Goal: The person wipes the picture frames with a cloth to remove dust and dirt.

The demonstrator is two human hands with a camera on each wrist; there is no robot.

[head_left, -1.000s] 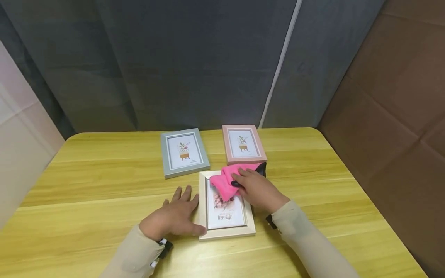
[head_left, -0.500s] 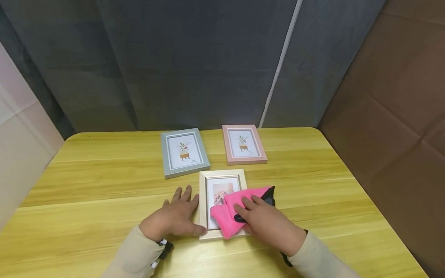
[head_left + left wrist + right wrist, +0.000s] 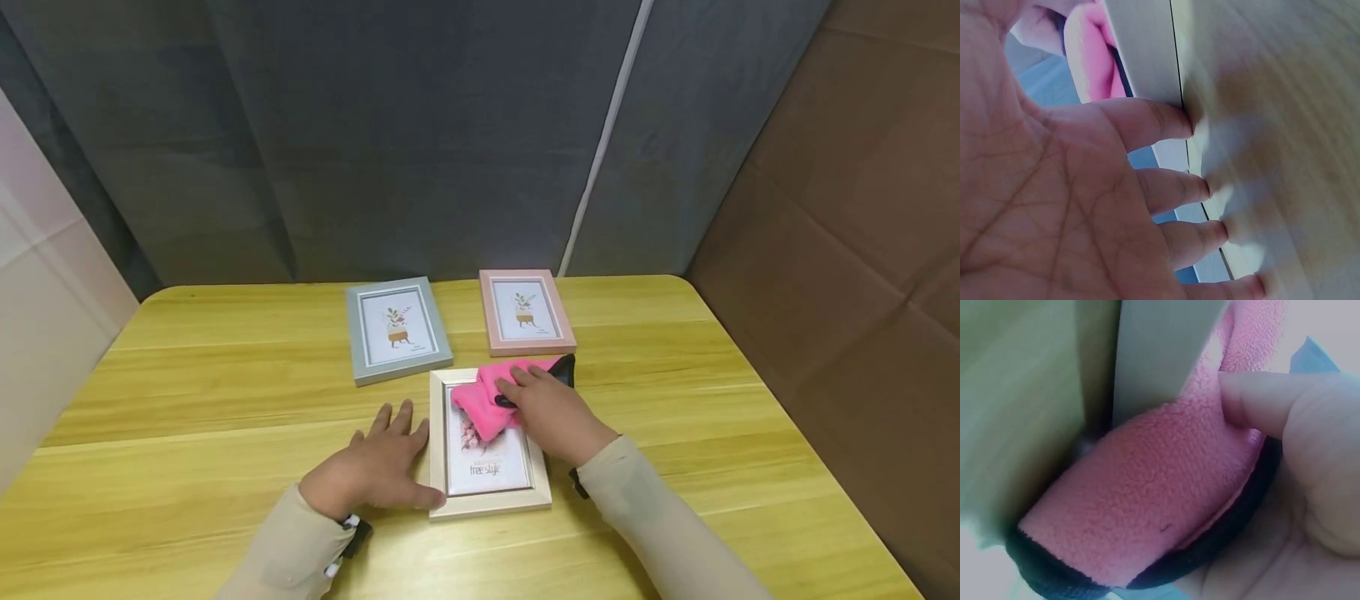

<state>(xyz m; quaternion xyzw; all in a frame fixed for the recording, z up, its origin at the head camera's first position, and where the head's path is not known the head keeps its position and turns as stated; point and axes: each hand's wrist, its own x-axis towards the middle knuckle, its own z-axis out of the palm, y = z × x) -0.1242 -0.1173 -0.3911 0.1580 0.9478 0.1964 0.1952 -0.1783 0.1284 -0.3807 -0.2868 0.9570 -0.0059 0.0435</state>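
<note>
A cream picture frame (image 3: 491, 503) with a floral print reading "free style" lies face up before me. My right hand (image 3: 561, 415) grips a folded pink cloth (image 3: 480, 407) with black edging, pressed over the frame's upper part and right edge. In the right wrist view the thumb pinches the fleecy cloth (image 3: 1147, 481) beside the frame's side (image 3: 1160, 356). My left hand (image 3: 375, 468) is spread flat at the frame's left side, its thumb touching the lower left corner. Fingertips (image 3: 1179, 122) of that hand rest on the tabletop in the left wrist view.
A grey-blue picture frame (image 3: 362, 333) lies behind and to the left, and a pink one (image 3: 531, 347) behind and to the right, just past the cloth. The wooden table (image 3: 225, 375) ends at a dark curtain (image 3: 420, 142). A brown panel (image 3: 847, 250) stands at the right.
My right hand has slid the cloth toward me down the cream frame, then back up to its top part. The left hand and all three frames have stayed put.
</note>
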